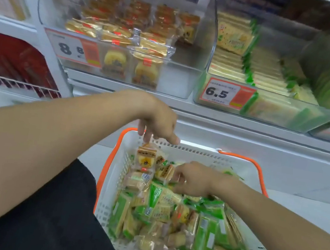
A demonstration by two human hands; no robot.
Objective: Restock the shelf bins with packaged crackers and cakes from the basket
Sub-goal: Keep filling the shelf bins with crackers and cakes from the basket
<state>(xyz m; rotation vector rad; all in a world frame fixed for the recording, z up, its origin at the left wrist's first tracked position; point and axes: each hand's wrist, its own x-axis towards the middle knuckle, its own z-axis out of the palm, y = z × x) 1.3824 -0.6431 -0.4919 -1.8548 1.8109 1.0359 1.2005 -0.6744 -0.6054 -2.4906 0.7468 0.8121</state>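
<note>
From the head camera I see the white basket point(179, 148) with orange handles sitting low in front of the shelf, heaped with packets. My left hand point(158, 121) hangs over the basket's far left corner, pinching the top edge of a cake packet point(145, 158) between fingertips; the packet dangles upright, long axis vertical, its printed face turned toward me. My right hand point(191, 179) is down inside the basket near its far side, fingers curled around a second cake packet point(165, 172) that lies tilted, long axis running roughly up and left. Around it, green cracker packets point(205, 235) lie jumbled at all angles, mostly toward the basket's near right side.

Above the basket, the shelf carries two clear bins. The left bin point(179, 80), tagged 8.8, holds cake packets stacked in rows toward its left and back, with bare floor along its right side. The right bin point(321, 120), tagged 6.5, is packed with green cracker packets standing on edge in rows. A white shelf ledge point(245, 128) runs between basket and bins. Left of the basket, dark clothing point(50, 214) crowds the rim.
</note>
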